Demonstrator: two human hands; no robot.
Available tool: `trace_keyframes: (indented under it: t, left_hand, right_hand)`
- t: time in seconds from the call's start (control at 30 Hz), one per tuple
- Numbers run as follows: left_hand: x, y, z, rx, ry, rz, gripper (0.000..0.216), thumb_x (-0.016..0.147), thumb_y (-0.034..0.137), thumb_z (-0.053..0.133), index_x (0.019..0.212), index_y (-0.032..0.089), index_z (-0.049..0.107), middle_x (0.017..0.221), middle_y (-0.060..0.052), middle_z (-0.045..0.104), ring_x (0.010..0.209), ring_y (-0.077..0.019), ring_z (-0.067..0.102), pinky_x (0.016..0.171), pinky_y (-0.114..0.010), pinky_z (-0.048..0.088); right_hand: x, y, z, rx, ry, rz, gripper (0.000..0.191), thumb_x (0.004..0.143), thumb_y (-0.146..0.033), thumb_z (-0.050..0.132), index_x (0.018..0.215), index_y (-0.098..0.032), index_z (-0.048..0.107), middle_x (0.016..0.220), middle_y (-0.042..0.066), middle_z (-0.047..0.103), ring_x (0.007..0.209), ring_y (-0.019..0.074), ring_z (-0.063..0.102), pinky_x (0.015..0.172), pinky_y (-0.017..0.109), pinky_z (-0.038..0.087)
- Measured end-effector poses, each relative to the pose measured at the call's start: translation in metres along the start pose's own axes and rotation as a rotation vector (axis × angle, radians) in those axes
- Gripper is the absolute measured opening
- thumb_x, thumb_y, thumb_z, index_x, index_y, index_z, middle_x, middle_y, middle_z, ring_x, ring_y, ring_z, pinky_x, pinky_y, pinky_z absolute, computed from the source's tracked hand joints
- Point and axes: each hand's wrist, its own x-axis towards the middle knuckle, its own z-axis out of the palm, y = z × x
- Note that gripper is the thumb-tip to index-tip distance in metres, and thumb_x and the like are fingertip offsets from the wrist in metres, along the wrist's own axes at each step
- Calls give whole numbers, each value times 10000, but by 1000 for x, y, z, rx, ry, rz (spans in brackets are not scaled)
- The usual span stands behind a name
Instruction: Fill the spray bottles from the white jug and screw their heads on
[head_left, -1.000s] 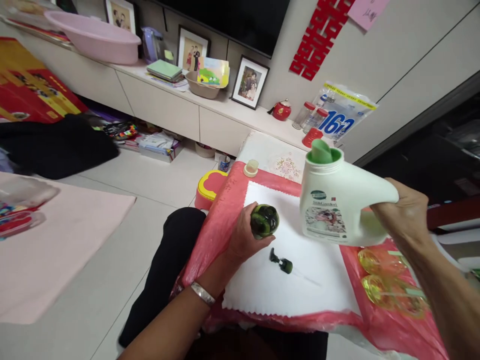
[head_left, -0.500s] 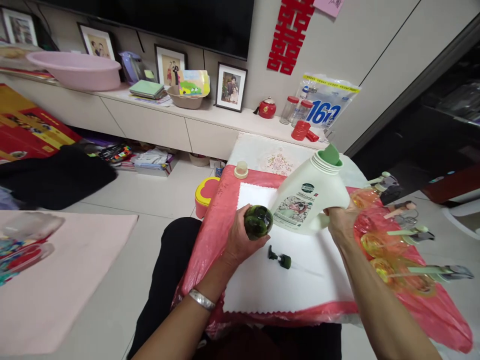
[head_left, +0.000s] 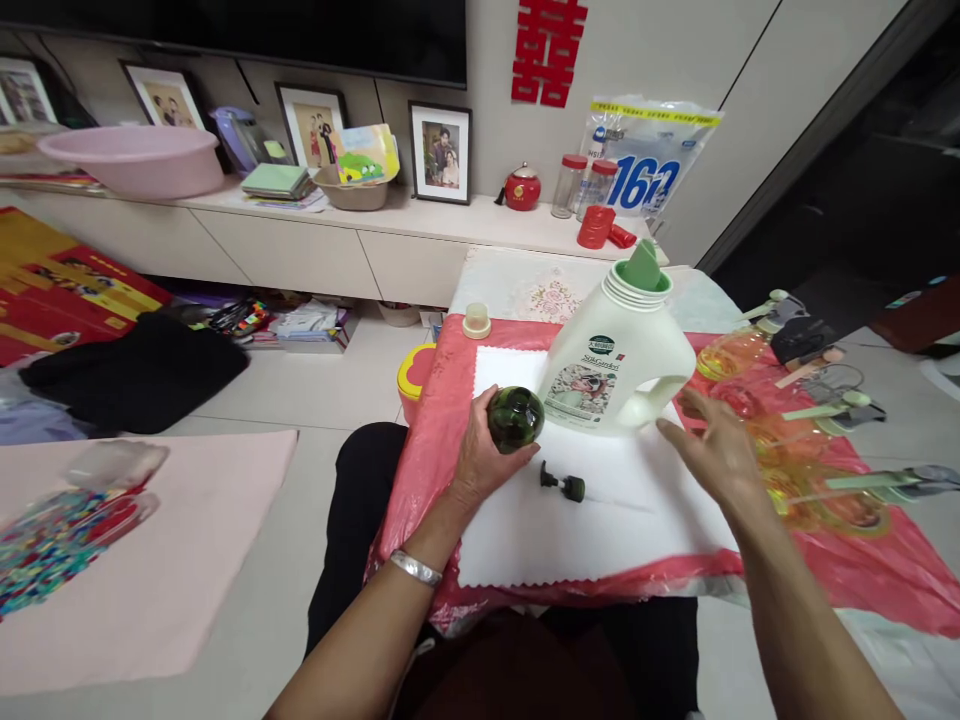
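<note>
My left hand point(head_left: 484, 455) is wrapped round a small dark green bottle point(head_left: 515, 418) standing upright on a white cloth point(head_left: 600, 520). A big white detergent jug point(head_left: 616, 355) with an open green spout stands on the cloth just right of the bottle. My right hand point(head_left: 716, 455) hovers with fingers spread, a little right of the jug's handle and apart from it. A dark green pump head point(head_left: 564, 486) with its clear tube lies on the cloth between my hands.
The cloth lies on a red plastic sheet point(head_left: 435, 440) over a small table. Yellow transparent bottles with pumps point(head_left: 810, 470) lie at the right. A small cap point(head_left: 477, 320) sits at the far left corner. A low cabinet with photo frames, jars and a pink basin point(head_left: 131, 160) runs behind.
My right hand lowered the white jug from the air onto the cloth, stood it upright and let go. My left hand kept holding the green bottle.
</note>
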Motion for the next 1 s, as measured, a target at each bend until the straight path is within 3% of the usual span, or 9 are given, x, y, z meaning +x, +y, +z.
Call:
trace_keyframes:
  t: [0.03,0.1,0.17,0.23,0.4,0.5,0.63,0.77,1.0]
  left_hand:
    - [0,1,0,0,2,-5,983,609,307,875,1437,189,359,1429,-172,532,1352,-361,537,1137,-553,439]
    - [-1,2,0,-8,10,-14,1016,602,292,882,1454,198,336,1433,-168,528,1362,-358,531,1147,-548,431]
    - [-1,3,-1,-18,8,-13,1047,603,289,887,1471,199,308,1437,-169,520,1374,-353,520,1160,-541,419]
    - [-2,4,-1,-13,-3,-1,1043,606,294,892,1468,196,314,1441,-171,513,1377,-349,514,1164,-537,414]
    - [-1,3,-2,41,7,41,1000,607,299,901,1448,210,366,1436,-161,514,1353,-349,532,1146,-541,431]
    - [-1,2,-1,51,25,59,1008,591,303,911,1442,215,378,1422,-152,526,1353,-359,534,1137,-543,443]
    - [-1,3,-1,33,10,51,993,600,295,912,1433,210,379,1421,-159,524,1350,-354,535,1127,-538,456]
    - [-2,3,-2,33,-3,51,990,616,313,910,1441,204,374,1410,-161,536,1331,-356,550,1115,-543,467]
    - [-1,0,-1,0,-11,30,1029,589,323,930,1447,219,372,1397,-156,533,1319,-361,556,1118,-566,459]
  right_hand:
    - [-15,0,-1,-75,-4,-60,443,751,-431,686,1107,-168,702,996,116,725,821,269,680,776,445,545]
    - [-47,-5,4,-72,-150,-203,365,881,-429,610,1141,-184,688,965,99,733,787,251,686,739,422,567]
    - [-76,-18,18,-69,-262,-400,312,936,-366,576,1176,-190,669,1117,125,711,972,275,684,848,440,576]
    - [-96,-33,35,-173,-342,-505,338,926,-265,598,1251,-184,642,1164,143,678,1045,307,654,856,467,576]
    - [-105,-56,60,-470,-490,-501,216,832,-82,659,1034,-148,700,997,144,655,944,346,646,775,492,573]
    - [-93,-63,46,-354,-527,-477,179,824,-81,670,989,-147,688,925,109,652,900,314,658,755,456,578]
    - [-70,-85,12,153,-344,-421,225,922,-291,657,1135,-217,648,970,49,683,794,199,668,706,346,576]
    - [-48,-115,8,567,-58,-320,309,923,-352,677,1217,-259,651,1152,58,696,1014,218,698,890,374,590]
    - [-28,-141,34,721,70,-335,309,888,-328,701,1182,-233,680,1149,62,691,1029,222,700,927,406,605]
